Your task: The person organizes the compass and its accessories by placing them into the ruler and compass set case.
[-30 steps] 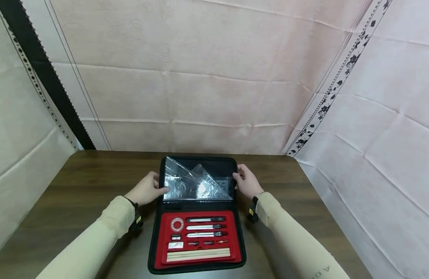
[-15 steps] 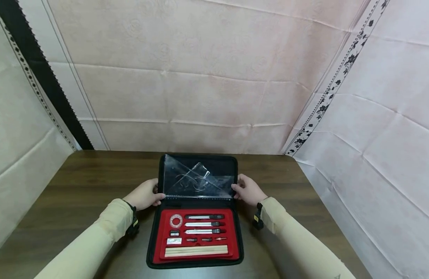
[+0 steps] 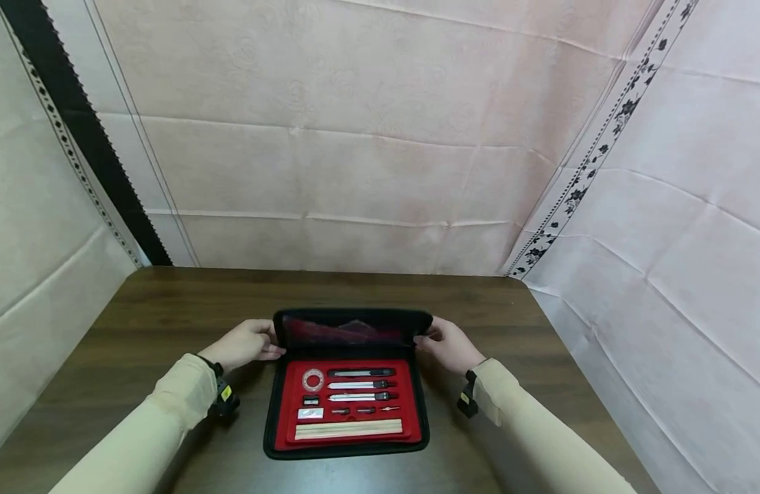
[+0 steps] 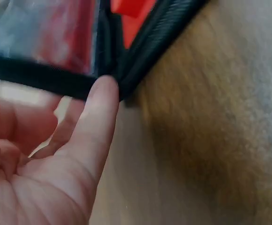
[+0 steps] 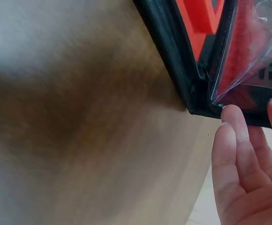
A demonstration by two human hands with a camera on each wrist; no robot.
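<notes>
A black drawing-set case (image 3: 270,412) lies unfolded on the table, its lid (image 3: 355,317) tilted up at the far side. My left hand (image 3: 244,344) holds the lid's left edge near the hinge; in the left wrist view its thumb lies against the lid's inner side, other fingers behind. On the right edge, my right hand (image 3: 452,346) grips the lid with thumb and fingers. A clear plastic pouch (image 4: 28,28) lines the lid. The red tray (image 3: 411,398) bears slim metal instruments (image 3: 358,385), a round ring (image 3: 313,380), small parts and pale pencil-like sticks (image 3: 349,429).
The brown wood-grain table (image 3: 170,315) extends around the case. Pale cloth (image 3: 355,171) hangs behind its far edge and along both sides. Each wrist wears a black strap with a small device (image 3: 224,401).
The lid has swung up from lying nearly flat, and the inside of its pouch now appears reddish. Both hands moved with its edges. The case sits slightly farther from me in view.
</notes>
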